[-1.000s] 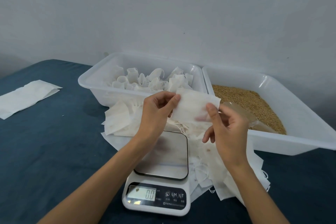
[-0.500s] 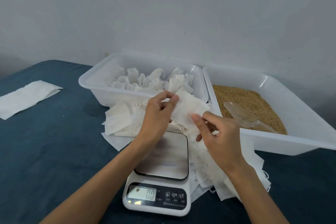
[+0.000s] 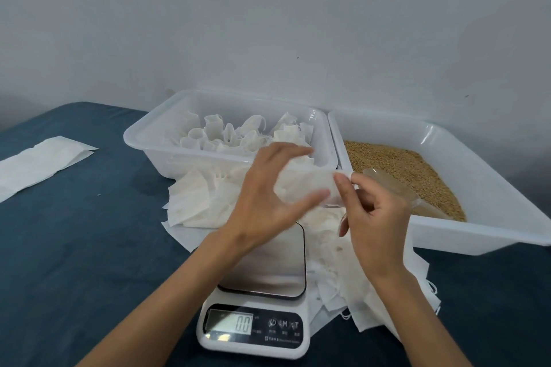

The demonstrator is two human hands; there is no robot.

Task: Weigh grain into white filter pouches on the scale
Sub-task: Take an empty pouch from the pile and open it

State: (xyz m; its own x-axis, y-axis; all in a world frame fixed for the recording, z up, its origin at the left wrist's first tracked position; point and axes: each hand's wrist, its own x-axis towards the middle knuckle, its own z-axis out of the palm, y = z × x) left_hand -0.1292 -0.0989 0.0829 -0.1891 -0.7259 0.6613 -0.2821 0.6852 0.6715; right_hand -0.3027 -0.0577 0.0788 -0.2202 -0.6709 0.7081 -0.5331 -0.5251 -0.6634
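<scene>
Two bare hands work on one thin white paper filter pouch (image 3: pixel 304 188), which is in the air above the steel plate of the small white digital kitchen scale (image 3: pixel 268 271), not yet on it. The left hand (image 3: pixel 265 199) has the pouch between its thumb below and its long fingers above, and these fingers are only a little bent; the right hand (image 3: pixel 375 217) pinches the pouch's right end between thumb and forefinger, and its other fingers are loosely curled around nothing. I judge that the pouch is being opened, and the risk is here: the paper is soft, so the mouth can stay closed or tear if the two pinches pull too hard. If grain is then poured, it can fall on the plate and make the reading false. The display shows zero now. Just beyond the right fingertips lies one clear plastic scoop (image 3: pixel 393 188) on the golden grain (image 3: pixel 417 170), in one of two white plastic tubs (image 3: pixel 483 202); the other tub (image 3: pixel 149 146), beyond the left fingers, holds many standing pouches, too crowded to count. Under both hands is a loose heap of flat white pouches (image 3: pixel 196 202), also uncountable, and they can slide onto the plate. One folded white sheet (image 3: pixel 38 164) lies well left of the left hand on the dark blue cloth (image 3: pixel 74 247).
</scene>
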